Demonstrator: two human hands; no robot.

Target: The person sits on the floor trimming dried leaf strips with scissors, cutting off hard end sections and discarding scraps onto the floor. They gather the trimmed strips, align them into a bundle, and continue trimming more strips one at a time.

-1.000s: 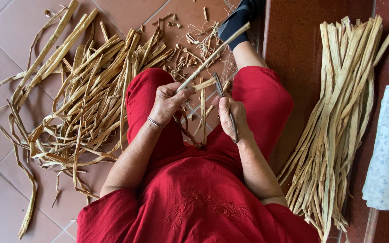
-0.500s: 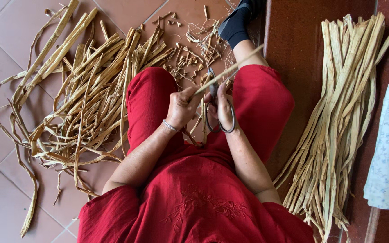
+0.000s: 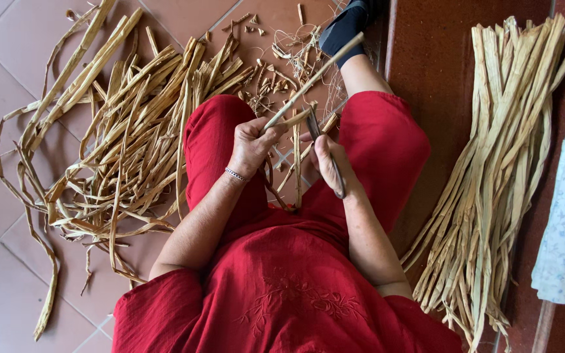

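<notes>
The left hand (image 3: 253, 145) is closed around a long pale dried plant strip (image 3: 308, 82) that slants far-right above the red-trousered knees. The right hand (image 3: 328, 160) grips dark metal scissors (image 3: 325, 153), blades touching that strip. Compared with half a second ago, the scissors' blades have risen to the strip.

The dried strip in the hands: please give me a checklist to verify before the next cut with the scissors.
1. Left hand grips the dried strip firmly: ok.
2. Right hand holds the scissors: ok.
3. Blades meet the strip near the left hand: ok.
4. Left fingers are away from the blades: cannot tell, very close.
5. Blades open or closed: cannot tell.
6. Trimmed bundle lies apart from the loose pile: ok.
</notes>
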